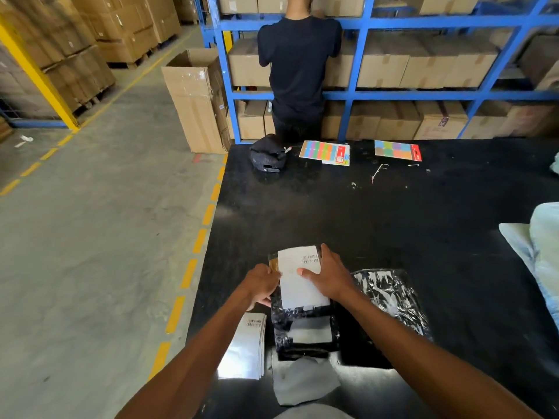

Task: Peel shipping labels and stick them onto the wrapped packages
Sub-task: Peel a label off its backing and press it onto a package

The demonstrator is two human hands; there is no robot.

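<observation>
A white shipping label with a barcode at its top right lies on a black wrapped package near the front of the black table. My right hand presses flat on the label's right side, thumb across its middle. My left hand grips the left edge of the label and package. A stack of white labels lies at the table's left edge below my left forearm. Another black wrapped package in shiny plastic lies just right of my right wrist.
A grey piece of wrapping lies at the front. A black pouch and two colourful sticker sheets sit at the far edge. Pale bags are at right. A person in black faces blue shelving of cartons.
</observation>
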